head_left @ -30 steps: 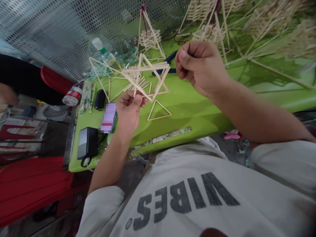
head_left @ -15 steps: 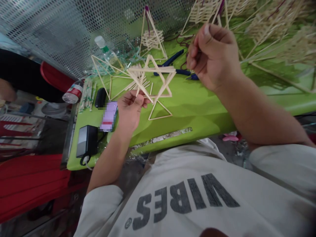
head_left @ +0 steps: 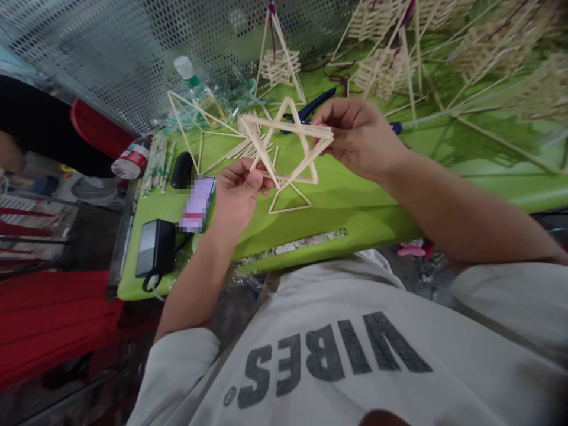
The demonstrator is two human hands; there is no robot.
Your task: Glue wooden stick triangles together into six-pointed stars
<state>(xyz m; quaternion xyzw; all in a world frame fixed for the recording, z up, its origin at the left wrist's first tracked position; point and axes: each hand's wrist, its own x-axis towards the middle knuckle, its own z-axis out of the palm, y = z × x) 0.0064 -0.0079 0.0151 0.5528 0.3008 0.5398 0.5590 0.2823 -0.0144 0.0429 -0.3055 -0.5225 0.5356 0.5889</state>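
A six-pointed star of pale wooden sticks [head_left: 286, 126] is held above the table, made of two overlapping triangles. My left hand [head_left: 237, 198] pinches its lower left side between thumb and fingers. My right hand [head_left: 361, 141] is closed at the star's right corner, its fingertips partly hidden behind the sticks. Below the star, a small stick triangle [head_left: 290, 210] shows against the green table. Behind my left hand lies a pile of loose sticks [head_left: 242, 148]. Blue-handled pliers [head_left: 317, 103] lie behind the star, partly covered by my right hand.
On the green table [head_left: 364, 219] stand a stick pyramid [head_left: 281, 65], a larger stick frame [head_left: 184, 127] and a bottle [head_left: 202, 97]. A phone [head_left: 197, 204], a black adapter [head_left: 155, 248] and wrapped sticks [head_left: 155, 165] lie left. More woven stick pieces [head_left: 386, 71] fill the back right.
My right hand has come down and left from above the table to the star's right corner. The star and my left hand have shifted slightly right in view.
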